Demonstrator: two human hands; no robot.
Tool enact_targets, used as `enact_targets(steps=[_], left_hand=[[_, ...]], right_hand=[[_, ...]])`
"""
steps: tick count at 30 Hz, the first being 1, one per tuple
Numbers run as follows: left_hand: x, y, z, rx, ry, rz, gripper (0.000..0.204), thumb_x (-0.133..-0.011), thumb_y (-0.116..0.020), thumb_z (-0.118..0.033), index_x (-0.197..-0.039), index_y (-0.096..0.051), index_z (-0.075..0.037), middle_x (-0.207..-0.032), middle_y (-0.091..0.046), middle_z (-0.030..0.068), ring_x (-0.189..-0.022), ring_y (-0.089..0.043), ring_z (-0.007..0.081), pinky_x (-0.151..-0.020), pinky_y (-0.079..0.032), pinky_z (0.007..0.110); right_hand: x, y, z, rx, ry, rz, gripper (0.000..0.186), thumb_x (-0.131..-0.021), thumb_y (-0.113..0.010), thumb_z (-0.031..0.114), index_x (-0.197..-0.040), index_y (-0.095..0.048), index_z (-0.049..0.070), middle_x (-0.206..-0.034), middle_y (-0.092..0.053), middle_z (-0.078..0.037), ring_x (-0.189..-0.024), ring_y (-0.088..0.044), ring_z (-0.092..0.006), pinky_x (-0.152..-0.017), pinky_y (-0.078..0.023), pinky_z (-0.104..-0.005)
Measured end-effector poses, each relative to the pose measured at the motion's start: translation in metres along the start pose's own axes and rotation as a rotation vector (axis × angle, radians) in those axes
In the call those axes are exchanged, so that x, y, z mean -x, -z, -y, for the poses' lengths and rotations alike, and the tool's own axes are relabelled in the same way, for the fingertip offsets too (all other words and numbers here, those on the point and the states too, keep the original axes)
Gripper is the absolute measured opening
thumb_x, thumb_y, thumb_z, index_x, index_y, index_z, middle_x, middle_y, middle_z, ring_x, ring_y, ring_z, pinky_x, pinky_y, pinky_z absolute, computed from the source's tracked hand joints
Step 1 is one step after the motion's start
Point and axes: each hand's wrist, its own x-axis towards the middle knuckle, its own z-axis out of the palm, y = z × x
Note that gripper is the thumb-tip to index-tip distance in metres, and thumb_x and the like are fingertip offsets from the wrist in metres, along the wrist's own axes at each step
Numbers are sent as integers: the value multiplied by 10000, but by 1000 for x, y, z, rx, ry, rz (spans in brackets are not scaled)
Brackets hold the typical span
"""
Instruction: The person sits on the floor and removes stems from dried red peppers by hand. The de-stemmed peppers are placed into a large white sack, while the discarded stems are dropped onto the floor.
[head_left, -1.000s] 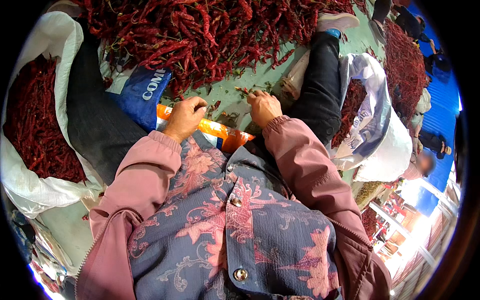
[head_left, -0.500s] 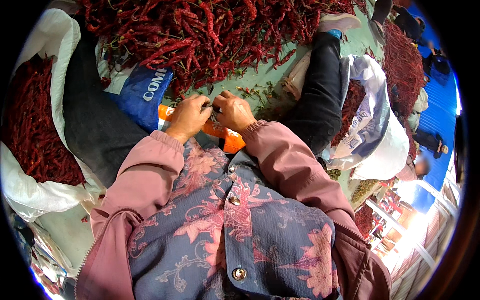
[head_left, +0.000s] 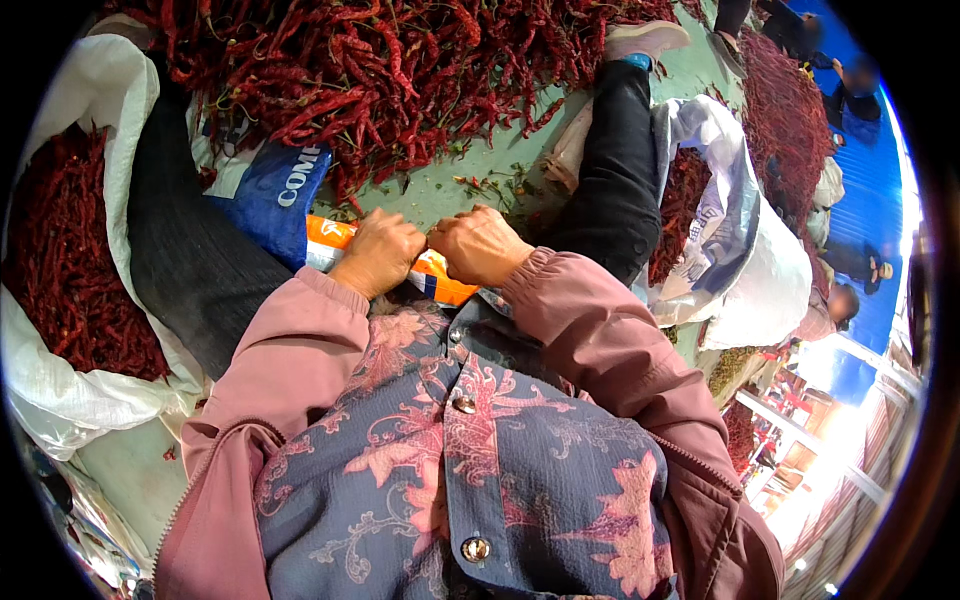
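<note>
In the head view we look down on our own two hands, brought together just above our lap over the green floor [head_left: 455, 190]. Our left hand [head_left: 378, 252] is curled into a loose fist, knuckles up, and our right hand [head_left: 480, 243] is curled the same way, the two touching at the fingertips. Both hands pinch at something small between them, but it is hidden by the fingers, so we cannot tell what each grip holds or how tightly it is closed. Directly beneath the hands lies an orange and white bag [head_left: 430, 280], partly covered by our wrists and pink sleeves. Just beyond the hands a few green stems and scraps [head_left: 490, 185] are scattered on the floor, and past them spreads a large heap of dried red chillies [head_left: 400, 70]. A blue sack [head_left: 275, 195] lies left of our hands, next to our left leg in dark trousers [head_left: 190, 260]. Further left a white sack [head_left: 60, 250] stands open, filled with red chillies. Our right leg [head_left: 610, 170] stretches out to the right, and beside it another white sack [head_left: 740, 240] holds more chillies. Other people sit at the upper right edge, well apart from us.
</note>
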Motion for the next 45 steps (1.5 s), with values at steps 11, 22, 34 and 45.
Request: enact_targets(steps=[11, 22, 34, 45], left_hand=[[-21, 5, -43, 414, -134, -25, 109, -728, -552, -78, -634, -524, -30, -604, -521, 121, -601, -523, 306, -580, -403, 405], [-33, 22, -33, 244, 176, -28, 208, -774, -585, -125, -950, -605, -15, -909, -578, 156, -895, -530, 311, -761, -428, 388], [-11, -4, 4, 431, 354, 121, 236, -770, -555, -118, -949, -597, 30, -925, -579, 199, -872, -553, 359, -783, -446, 384], [-12, 1, 9, 525, 452, 105, 221, -762, -572, -90, -954, -604, 15, -906, -593, 185, -840, -578, 340, -743, -462, 369]], right_hand=[[43, 17, -16, -146, -202, -25, 149, -588, -587, 173, -669, -571, 50, -671, -589, -147, -667, -578, -349, -585, -449, -429], [188, 43, -139, 33, -832, -611, 181, -687, -606, 134, -863, -585, 96, -847, -594, -117, -823, -593, -313, -703, -471, -405], [45, 1, -205, -844, -870, -651, 231, -703, -551, 61, -904, -586, -48, -682, -608, -167, -545, -597, -246, -513, -470, -340], [-62, 5, -212, -590, -1319, -695, 627, -677, -652, 300, -1136, -427, -61, -1072, -558, -262, -1018, -537, -388, -891, -418, -415]])
